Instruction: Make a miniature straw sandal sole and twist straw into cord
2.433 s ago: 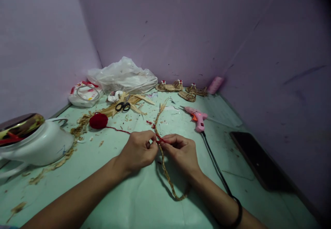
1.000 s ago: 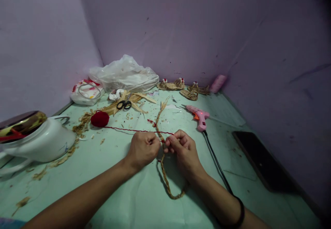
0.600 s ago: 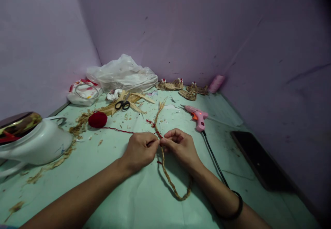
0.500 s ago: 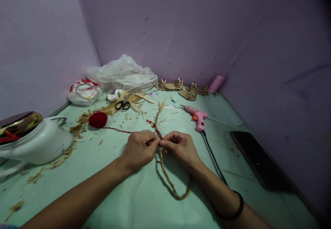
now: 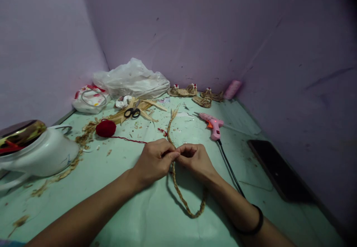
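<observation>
Both forearms run out of view at the lower edge, a black band [image 5: 252, 224] around the right wrist and forearm. Between them, a stretch of green worktop [image 5: 156, 210] surrounds the loop of a braided cord [image 5: 177, 188], whose near end is lost behind the right forearm. Above the loop, the cord passes under the left hand [image 5: 157, 159] and right hand [image 5: 196, 161]; the 2 hands' fingers are closed and meet there, covering whatever they pinch. A dark phone [image 5: 279, 171] lies by the right wall, and a white pot [image 5: 47, 158] is cut off at the left edge. Red yarn [image 5: 129, 140] runs from its ball [image 5: 106, 128] to the left hand, then disappears. Beyond the right hand lies a pink glue gun [image 5: 213, 124], its cable [image 5: 227, 165] passing behind the forearm. Farther off, black-handled scissors [image 5: 132, 112] rest on fibre strips, their blades hard to make out. A plastic bag [image 5: 134, 79], woven sandals [image 5: 186, 91] and a blurred pink roll [image 5: 232, 89] line the far edge.
</observation>
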### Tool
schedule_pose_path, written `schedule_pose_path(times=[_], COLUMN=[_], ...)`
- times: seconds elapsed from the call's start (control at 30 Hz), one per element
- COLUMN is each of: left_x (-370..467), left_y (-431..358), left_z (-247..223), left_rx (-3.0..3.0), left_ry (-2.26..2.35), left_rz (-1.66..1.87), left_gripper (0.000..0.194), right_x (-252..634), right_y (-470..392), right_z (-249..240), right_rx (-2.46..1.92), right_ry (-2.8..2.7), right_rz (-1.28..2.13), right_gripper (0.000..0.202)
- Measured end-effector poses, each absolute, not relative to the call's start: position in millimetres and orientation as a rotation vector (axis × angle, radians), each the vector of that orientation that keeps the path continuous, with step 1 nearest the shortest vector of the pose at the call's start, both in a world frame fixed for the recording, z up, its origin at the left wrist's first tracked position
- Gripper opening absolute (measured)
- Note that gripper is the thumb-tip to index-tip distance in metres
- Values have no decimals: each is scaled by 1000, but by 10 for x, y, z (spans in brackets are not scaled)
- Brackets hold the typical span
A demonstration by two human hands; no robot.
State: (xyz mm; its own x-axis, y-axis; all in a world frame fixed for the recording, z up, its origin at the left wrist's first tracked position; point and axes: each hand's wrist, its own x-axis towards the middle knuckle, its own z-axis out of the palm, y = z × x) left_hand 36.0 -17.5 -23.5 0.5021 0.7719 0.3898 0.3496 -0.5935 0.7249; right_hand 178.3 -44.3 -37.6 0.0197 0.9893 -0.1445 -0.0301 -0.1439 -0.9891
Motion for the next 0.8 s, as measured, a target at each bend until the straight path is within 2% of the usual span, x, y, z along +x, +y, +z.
schedule_pose_path(times=[0.07, 0.17, 0.4, 0.6, 0.7, 0.8], left_x=[363, 350, 323, 320, 316, 318], left_y=[-181, -162, -107, -108, -96, -94], left_z=[-228, -220, -182, -210, -211, -204], left_rx=[2074, 1987, 2029, 2005, 2005, 2024], left_ry=[928, 918, 850, 873, 919, 994], left_rz=[945, 846, 769, 849, 848, 792], left_gripper=[13, 29, 18, 13, 13, 12], right_x=[1784, 1790, 1794, 1763, 1750, 1743], right_y=[-441, -440, -472, -462, -480, -523], right_z=[-378, -377, -364, -378, -409, -438], right_rx=[-1266, -1212, -1249, -1261, -1269, -1307], right_ry=[-1114, -1141, -1171, -1158, -1239, -1430], right_rz=[1289, 1255, 1193, 1188, 1059, 792], right_gripper=[9, 7, 4, 9, 10, 6])
